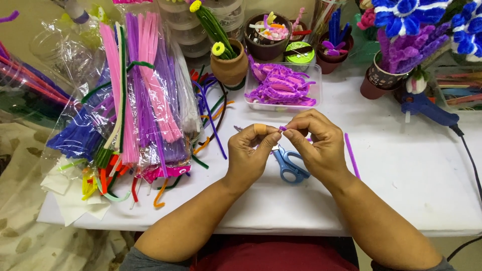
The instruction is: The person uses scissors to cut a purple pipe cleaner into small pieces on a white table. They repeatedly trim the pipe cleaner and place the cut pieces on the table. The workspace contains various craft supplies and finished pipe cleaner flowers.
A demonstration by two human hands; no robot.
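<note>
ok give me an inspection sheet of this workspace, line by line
surface: white table, bare at the right, crowded at the left.
job's things: small purple pipe-cleaner piece pinched between both hands; blue-handled scissors lie under them; loose purple pipe cleaner beside the right hand.
clutter: bagged pipe cleaners in many colours at left; clear tray of purple petals; clay pot with green stems; potted pipe-cleaner flowers at right.
hands: left hand with a plaster on one finger; right hand; both closed on the piece.
cables: black cord from the blue glue gun runs off the right edge.
surroundings: patterned cloth at left.
</note>
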